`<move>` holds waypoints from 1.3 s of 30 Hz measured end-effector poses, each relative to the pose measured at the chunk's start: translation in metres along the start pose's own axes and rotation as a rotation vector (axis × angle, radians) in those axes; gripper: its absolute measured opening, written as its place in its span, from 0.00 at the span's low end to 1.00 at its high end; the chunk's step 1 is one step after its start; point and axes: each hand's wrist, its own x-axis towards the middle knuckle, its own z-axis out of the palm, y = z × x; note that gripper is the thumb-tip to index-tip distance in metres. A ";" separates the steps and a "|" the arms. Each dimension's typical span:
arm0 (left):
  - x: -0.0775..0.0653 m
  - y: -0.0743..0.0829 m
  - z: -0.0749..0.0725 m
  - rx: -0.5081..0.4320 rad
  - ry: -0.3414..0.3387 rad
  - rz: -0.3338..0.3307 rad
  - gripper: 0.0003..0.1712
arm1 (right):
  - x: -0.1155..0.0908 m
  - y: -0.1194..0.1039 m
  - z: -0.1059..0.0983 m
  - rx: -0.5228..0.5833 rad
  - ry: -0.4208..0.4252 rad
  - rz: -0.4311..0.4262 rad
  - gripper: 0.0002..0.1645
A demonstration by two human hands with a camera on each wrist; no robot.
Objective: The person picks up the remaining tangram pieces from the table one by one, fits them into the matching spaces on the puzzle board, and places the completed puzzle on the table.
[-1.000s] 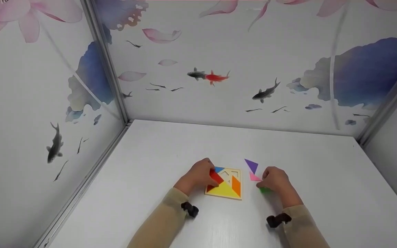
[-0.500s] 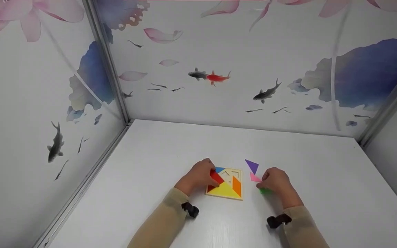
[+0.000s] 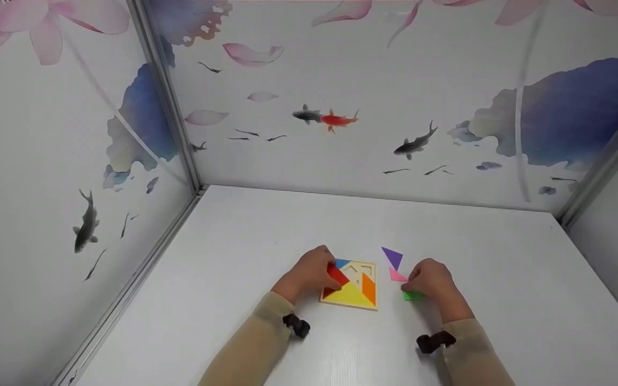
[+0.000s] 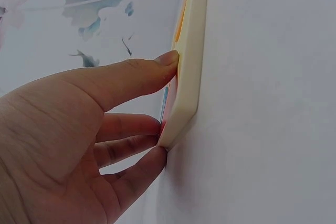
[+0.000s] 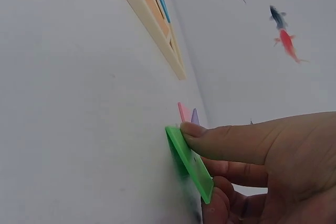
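Observation:
A wooden tangram board (image 4: pixel 190 80) lies flat on the table, holding yellow (image 3: pixel 349 296), red (image 3: pixel 338 275), orange (image 3: pixel 368 290) and blue (image 3: pixel 343 263) pieces beside bare recesses. My left hand (image 3: pixel 310 272) grips the board's left side, thumb over the near part and fingertips at the far corner. To the right of the board, my right hand (image 3: pixel 431 279) pinches a green tangram piece (image 5: pixel 192 165) between thumb and fingers. This piece stands tilted, close over the table. Just beyond it lie a pink triangle (image 3: pixel 396 275) and a purple triangle (image 3: pixel 393 257).
The white table (image 3: pixel 266 230) meets a printed back wall (image 3: pixel 341 161) and a left wall (image 3: pixel 30 187), with a metal post (image 3: pixel 167 96) at their corner. Black wrist mounts (image 3: pixel 296 326) sit on both sleeves.
The right hand has shifted slightly away and to the right, and more of the green piece shows under its fingers. The left hand and the board stay put.

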 end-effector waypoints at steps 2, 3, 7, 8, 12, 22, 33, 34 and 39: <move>0.000 -0.001 0.001 0.002 0.007 0.012 0.31 | 0.001 0.001 -0.001 -0.012 0.004 -0.025 0.15; 0.000 -0.002 0.001 0.006 0.008 0.018 0.31 | 0.001 0.001 -0.001 -0.022 0.008 -0.039 0.14; 0.001 -0.002 0.001 0.013 0.011 0.031 0.30 | 0.000 0.003 -0.004 -0.037 0.010 -0.070 0.11; 0.001 -0.002 0.001 0.014 0.011 0.031 0.30 | 0.000 0.003 -0.005 -0.037 0.008 -0.072 0.11; 0.002 0.000 -0.002 0.015 0.019 0.028 0.31 | -0.001 0.001 -0.010 -0.035 0.010 -0.076 0.11; 0.000 0.001 -0.001 -0.026 0.000 -0.004 0.31 | 0.000 0.005 -0.006 -0.024 -0.023 -0.039 0.11; 0.001 0.002 -0.004 -0.003 0.012 0.017 0.31 | 0.005 0.009 -0.010 0.030 -0.042 -0.051 0.06; 0.000 0.002 -0.003 -0.003 0.008 0.011 0.31 | 0.005 0.010 -0.009 0.038 -0.048 -0.045 0.06; -0.001 0.002 -0.001 -0.002 0.003 0.003 0.31 | 0.006 0.012 -0.006 0.068 -0.064 -0.034 0.07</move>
